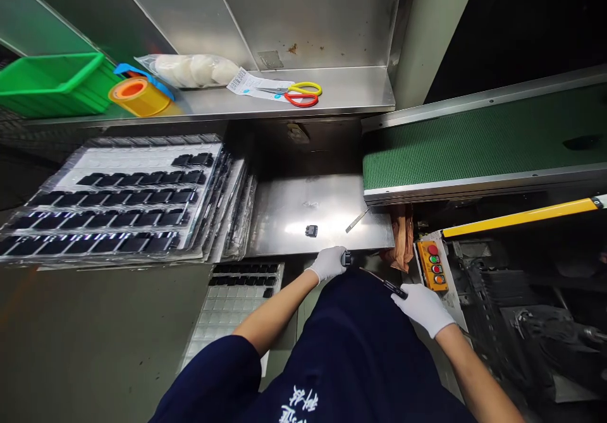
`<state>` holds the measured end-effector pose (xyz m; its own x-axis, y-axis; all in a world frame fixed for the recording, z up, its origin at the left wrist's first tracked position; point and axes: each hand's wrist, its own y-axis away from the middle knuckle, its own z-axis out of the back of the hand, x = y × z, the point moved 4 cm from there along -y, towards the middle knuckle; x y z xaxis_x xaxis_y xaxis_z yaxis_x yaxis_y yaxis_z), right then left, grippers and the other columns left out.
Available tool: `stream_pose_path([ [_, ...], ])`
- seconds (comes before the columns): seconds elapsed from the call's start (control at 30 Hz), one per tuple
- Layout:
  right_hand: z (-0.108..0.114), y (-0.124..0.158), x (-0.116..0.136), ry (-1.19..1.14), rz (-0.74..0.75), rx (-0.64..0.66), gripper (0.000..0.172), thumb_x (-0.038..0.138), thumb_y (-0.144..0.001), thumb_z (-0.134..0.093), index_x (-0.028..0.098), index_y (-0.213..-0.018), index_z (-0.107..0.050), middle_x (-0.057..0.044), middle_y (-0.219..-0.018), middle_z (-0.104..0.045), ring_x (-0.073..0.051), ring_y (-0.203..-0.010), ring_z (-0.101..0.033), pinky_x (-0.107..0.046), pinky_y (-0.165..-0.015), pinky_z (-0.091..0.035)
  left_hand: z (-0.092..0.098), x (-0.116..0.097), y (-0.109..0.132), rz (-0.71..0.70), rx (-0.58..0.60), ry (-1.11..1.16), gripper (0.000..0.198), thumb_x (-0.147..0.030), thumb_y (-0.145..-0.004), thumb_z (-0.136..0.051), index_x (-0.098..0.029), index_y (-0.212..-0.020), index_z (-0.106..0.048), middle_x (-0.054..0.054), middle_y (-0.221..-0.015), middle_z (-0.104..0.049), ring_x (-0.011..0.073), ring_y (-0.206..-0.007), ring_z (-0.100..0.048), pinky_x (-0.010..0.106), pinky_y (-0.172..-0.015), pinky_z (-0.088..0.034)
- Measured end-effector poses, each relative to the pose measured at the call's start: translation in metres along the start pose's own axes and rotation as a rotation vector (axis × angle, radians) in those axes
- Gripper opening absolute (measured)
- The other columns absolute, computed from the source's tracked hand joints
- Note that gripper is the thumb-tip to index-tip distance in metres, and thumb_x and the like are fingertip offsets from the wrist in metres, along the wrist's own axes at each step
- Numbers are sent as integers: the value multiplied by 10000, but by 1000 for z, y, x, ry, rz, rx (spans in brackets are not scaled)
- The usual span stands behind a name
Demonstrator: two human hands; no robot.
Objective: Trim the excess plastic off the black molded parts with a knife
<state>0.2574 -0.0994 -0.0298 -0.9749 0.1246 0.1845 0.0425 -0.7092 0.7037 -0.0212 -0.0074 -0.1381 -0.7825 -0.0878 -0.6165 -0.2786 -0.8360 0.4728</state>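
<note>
Fingers of the left hand [329, 263] grip a black part [347, 258] — those of the right hand [423, 308] clasp a tool [394, 289]; a second part [311, 231] lies on the table [277, 217].

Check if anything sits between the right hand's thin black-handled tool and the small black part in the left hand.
Nothing visible does: the thin black-handled tool in the white-gloved right hand points toward the small blocky black part in the white-gloved left hand across an open gap.
</note>
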Motion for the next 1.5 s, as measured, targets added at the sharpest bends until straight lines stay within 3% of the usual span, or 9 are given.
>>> stream_pose_path([
  [0.23, -6, 7, -11, -52, 2, -2, 333, 500, -969, -540, 240, -895, -734, -68, -916, -784, -229, -855, -729, -282, -657, -392, -4, 29, -5, 72, 57, 136, 282, -408, -955, -699, -138, -1032, -675, 35, -963, -692, 177, -857, -666, 364, -814, -568],
  [0.4, -14, 4, -13, -73, -23, 8, 341, 506, -1001, -575, 198, -970, -718, -69, -949, -753, -195, -843, -698, -302, -724, -486, -18, 30, -2, 145, 72, 271, 299, -427, -1002, -635, -136, -1054, -674, 37, -945, -693, 154, -792, -661, 333, -751, -576],
  [0.57, -18, -1, -14, -105, -48, 9, 350, 433, -1013, -630, 186, -1260, -650, -88, -1268, -662, -215, -1074, -668, -421, -932, -587, -23, 13, -8, 134, 34, 396, 265, -383, -850, -784, -139, -918, -708, 94, -917, -721, 263, -957, -686, 400, -897, -539],
  [0.67, -16, -3, -19, -123, -56, 6, 311, 415, -1021, -620, 217, -1258, -658, -90, -1313, -647, -215, -1105, -658, -407, -949, -584, -21, 4, -11, 125, 78, 533, 258, -360, -757, -843, -149, -839, -720, 114, -800, -730, 316, -919, -709, 411, -888, -540],
  [0.77, -14, -6, -27, -143, -62, 9, 306, 465, -1021, -600, 198, -1135, -695, -75, -1153, -704, -193, -994, -678, -376, -887, -575, -17, 1, -9, 129, 192, 733, 297, -345, -733, -859, -125, -892, -738, 121, -763, -748, 293, -793, -736, 418, -814, -583],
  [0.87, -17, -7, -33, -180, -57, 16, 357, 497, -1001, -565, 194, -912, -731, -58, -884, -740, -196, -817, -682, -323, -763, -507, -12, 2, -4, 146, 244, 953, 370, -365, -773, -839, -97, -1003, -731, 168, -922, -777, 279, -845, -764, 414, -833, -617],
  [1.03, -29, -8, -36, -264, -47, 17, 363, 526, -934, -603, 212, -846, -762, -67, -829, -767, -211, -786, -685, -274, -708, -423, -21, -3, -5, 216, 124, 1222, 377, -432, -915, -719, -98, -1085, -682, 158, -996, -755, 223, -918, -760, 363, -903, -630],
  [1.23, -46, -22, -44, -334, -52, -7, 348, 520, -911, -637, 203, -836, -757, -63, -820, -752, -213, -802, -676, -271, -729, -427, -39, -7, -10, 325, 15, 1412, 312, -400, -948, -699, -114, -1069, -668, 130, -958, -742, 200, -886, -755, 355, -896, -645],
  [1.5, -88, -77, -62, -522, 6, -170, 271, 430, -917, -622, 180, -928, -728, -88, -1045, -715, -232, -996, -667, -331, -933, -474, -13, 20, 1, 444, -28, 1523, 208, -288, -938, -693, -103, -1033, -695, 148, -984, -762, 205, -791, -764, 336, -782, -663],
])
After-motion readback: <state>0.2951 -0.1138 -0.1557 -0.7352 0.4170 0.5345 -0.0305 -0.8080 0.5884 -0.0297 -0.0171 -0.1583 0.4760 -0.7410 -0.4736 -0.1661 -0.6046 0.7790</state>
